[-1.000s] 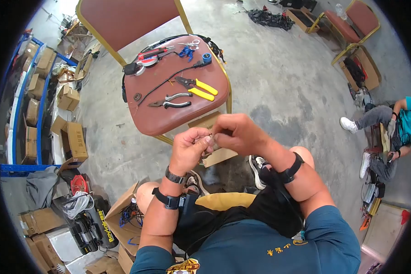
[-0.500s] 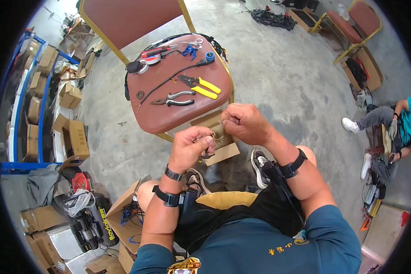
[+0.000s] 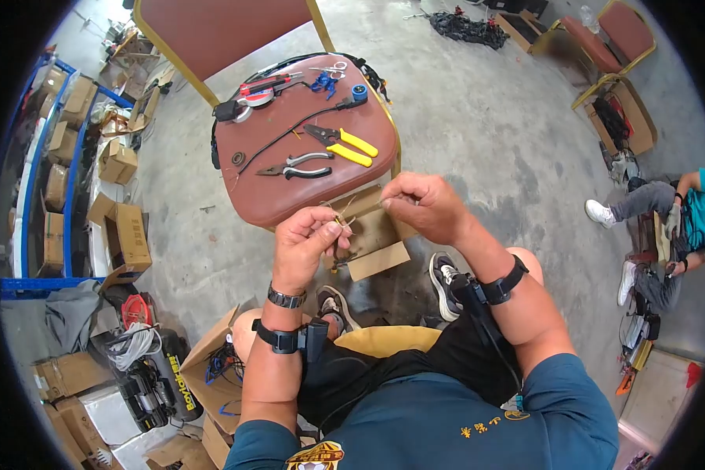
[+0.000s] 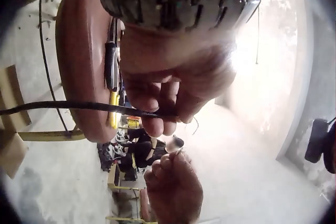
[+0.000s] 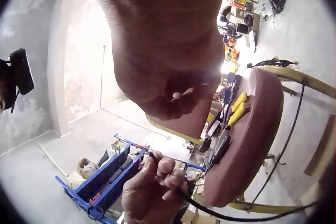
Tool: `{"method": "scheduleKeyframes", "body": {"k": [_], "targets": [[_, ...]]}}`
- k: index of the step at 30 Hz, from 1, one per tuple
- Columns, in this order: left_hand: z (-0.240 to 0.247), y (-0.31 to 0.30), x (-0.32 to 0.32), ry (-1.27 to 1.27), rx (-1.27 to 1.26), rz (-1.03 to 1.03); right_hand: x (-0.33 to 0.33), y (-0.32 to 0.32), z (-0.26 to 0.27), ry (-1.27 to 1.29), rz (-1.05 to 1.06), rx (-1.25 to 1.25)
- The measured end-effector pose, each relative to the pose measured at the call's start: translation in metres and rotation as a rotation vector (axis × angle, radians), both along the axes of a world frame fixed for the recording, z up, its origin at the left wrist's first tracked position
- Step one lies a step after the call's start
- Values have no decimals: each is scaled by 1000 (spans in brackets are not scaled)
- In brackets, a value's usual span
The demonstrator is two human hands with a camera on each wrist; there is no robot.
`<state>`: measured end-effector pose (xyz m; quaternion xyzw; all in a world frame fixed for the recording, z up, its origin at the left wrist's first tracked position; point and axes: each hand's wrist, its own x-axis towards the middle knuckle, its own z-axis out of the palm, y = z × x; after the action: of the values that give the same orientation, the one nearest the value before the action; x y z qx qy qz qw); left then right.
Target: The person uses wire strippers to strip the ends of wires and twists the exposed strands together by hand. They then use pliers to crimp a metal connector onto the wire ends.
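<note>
My left hand [image 3: 309, 243] pinches a black cable [image 4: 79, 106] near its end between thumb and fingers. Thin light-coloured wires [image 3: 348, 213] fan out past those fingertips, and the cable trails away below the hand. To the right and slightly higher, my right hand [image 3: 427, 207] is curled, thumb against forefinger, apart from the left. A tiny pale strand [image 4: 180, 151] shows at its fingertips in the left wrist view; its kind is too small to tell. On the chair seat ahead [image 3: 266, 200] lie yellow-handled wire strippers [image 3: 345, 145] and grey-and-black pliers [image 3: 298, 167].
The seat also carries a black cable with a blue-ended plug [image 3: 358, 94], scissors [image 3: 335, 69] and a tape roll. An open cardboard box [image 3: 380, 260] stands below the chair's front edge. Blue shelving [image 3: 69, 180] runs along the left; another person [image 3: 674, 227] sits far right.
My hands have moved apart: the left down and leftward with the cable, the right slightly up after pulling away. The wires at the cable's end now show spread out.
</note>
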<state>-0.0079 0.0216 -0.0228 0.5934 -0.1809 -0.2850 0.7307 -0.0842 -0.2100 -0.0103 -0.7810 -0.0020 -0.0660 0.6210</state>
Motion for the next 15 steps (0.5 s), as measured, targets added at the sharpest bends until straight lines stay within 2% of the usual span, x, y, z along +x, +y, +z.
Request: {"method": "scheduleKeyframes", "body": {"k": [6, 11, 12, 13, 15], "targets": [[5, -4, 1, 20, 13, 117, -1, 2, -6, 25, 54, 65], [-1, -7, -5, -85, 136, 67, -2, 9, -5, -116, 30, -40], [0, -9, -7, -132, 185, 58, -1, 10, -7, -189, 8, -202], [-1, -12, -9, -125, 171, 46, -2, 12, -7, -128, 31, -157], [-1, -17, -12, -114, 153, 28, -1, 16, -17, -231, 37, -171]]}}
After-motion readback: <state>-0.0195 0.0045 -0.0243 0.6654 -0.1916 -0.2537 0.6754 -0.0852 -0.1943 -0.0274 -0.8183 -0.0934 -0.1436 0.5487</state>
